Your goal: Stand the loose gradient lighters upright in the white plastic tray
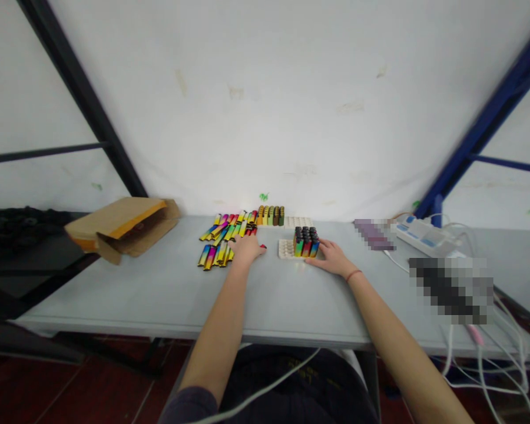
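Several colourful metallic sleeves (210,256) lie in a loose pile left of centre on the grey table. My left hand (247,248) reaches over the pile's right side, palm down, its fingers spread among the sleeves. Right of it, a white tray (285,249) with round holes carries several black-topped lighters (306,242) upright in its right part; the left holes are bare. My right hand (332,258) rests at the tray's right edge, thumb and fingers apart, touching the tray or the lighters. Behind stands a row of gold-topped upright pieces (271,215).
Against the wall lies another white tray (298,221). An open cardboard box (128,227) sits at the left. To the right are a purple phone-like item (373,234) on a cable, a white power strip (424,234), a blurred dark object (446,288) and loose white cables.
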Demonstrator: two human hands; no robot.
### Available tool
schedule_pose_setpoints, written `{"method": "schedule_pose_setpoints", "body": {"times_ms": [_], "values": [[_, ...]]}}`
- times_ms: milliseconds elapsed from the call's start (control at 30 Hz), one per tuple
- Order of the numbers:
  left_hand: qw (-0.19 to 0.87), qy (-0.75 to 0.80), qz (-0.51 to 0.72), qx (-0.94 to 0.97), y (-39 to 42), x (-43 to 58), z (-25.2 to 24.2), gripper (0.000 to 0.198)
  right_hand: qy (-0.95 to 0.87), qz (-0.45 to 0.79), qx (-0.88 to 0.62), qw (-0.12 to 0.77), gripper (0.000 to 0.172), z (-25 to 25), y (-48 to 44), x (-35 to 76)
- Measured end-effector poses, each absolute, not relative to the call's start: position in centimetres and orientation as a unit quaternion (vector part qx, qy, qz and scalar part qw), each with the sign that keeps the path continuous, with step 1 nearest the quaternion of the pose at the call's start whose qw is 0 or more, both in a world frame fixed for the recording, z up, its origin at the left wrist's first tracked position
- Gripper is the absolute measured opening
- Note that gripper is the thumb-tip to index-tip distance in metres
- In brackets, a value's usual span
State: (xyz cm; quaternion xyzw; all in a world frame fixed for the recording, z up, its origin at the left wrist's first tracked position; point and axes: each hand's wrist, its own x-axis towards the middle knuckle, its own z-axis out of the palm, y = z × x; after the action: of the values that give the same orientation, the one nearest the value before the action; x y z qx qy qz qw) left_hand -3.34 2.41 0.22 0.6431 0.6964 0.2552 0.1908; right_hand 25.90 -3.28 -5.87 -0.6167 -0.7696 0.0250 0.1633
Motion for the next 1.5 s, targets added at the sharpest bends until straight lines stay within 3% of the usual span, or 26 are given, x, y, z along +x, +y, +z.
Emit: {"method": "schedule_pose_setpoints", "body": {"times_ms": [167, 433, 667, 1233, 1500], "values": [[0.228, 0.672, 0.302, 0.636, 2.4, -1.9, -0.1, 0.027, -0.77, 0.026, -0.616, 0.167, 0.077, -5.9, -3.3, 26.0], [0.595, 0.505, 0.437, 0.448, 2.4, -1.1, 1.6, 0.018, -0.772, 0.026, -0.616, 0.157, 0.077, -5.7, -3.3, 25.9], [0.717, 0.383, 0.457, 0.36, 1.4, -0.8, 2.2, 0.023, -0.772, 0.031, -0.614, 0.164, 0.079, -5.8, -3.2, 25.9], [0.789, 0.269, 0.449, 0.321, 1.2, 0.3, 2.4, 0.014, -0.767, 0.024, -0.618, 0.172, 0.078, -6.2, -3.1, 26.1], [0.788, 0.276, 0.42, 0.355, 1.4, 0.2, 2.4, 0.035, -0.769, 0.026, -0.617, 0.164, 0.079, -6.1, -3.1, 26.0]]}}
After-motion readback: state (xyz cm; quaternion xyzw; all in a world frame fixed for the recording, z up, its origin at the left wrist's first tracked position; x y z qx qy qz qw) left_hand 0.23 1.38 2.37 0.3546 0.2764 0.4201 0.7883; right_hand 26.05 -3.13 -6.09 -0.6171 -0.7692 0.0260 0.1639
